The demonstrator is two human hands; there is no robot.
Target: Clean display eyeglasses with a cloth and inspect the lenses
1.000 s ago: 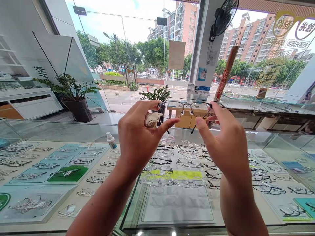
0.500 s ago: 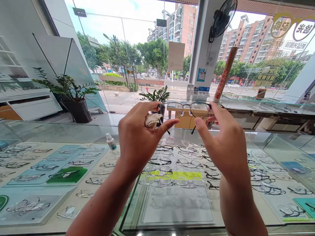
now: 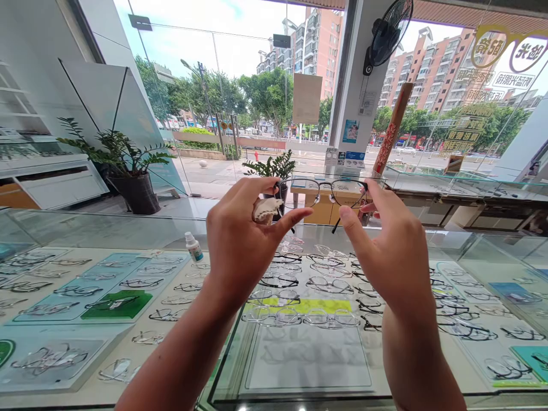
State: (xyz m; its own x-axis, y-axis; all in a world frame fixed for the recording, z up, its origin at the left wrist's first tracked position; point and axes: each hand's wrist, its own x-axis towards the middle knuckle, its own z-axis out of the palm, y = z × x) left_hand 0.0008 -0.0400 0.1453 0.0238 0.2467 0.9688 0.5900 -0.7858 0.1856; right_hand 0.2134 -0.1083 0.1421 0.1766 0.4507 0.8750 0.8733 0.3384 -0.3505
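A pair of thin dark-rimmed eyeglasses (image 3: 325,184) is held up level above the glass counter, lenses facing the window. My left hand (image 3: 242,234) grips the frame's left end with its fingers, the thumb stretched out below the lens. Tucked in that same palm is a crumpled whitish cloth (image 3: 266,210), partly hidden by the fingers. My right hand (image 3: 387,240) pinches the right end near the hinge, its thumb just under the rim. Both temple arms point down and away, mostly hidden behind the hands.
Below lies a glass display counter (image 3: 308,365) with several rows of eyeglasses (image 3: 329,284) inside. A small white spray bottle (image 3: 193,246) stands on it at the left. Beyond are potted plants (image 3: 132,182), a wooden-fronted counter (image 3: 317,211) and a wall fan (image 3: 389,31).
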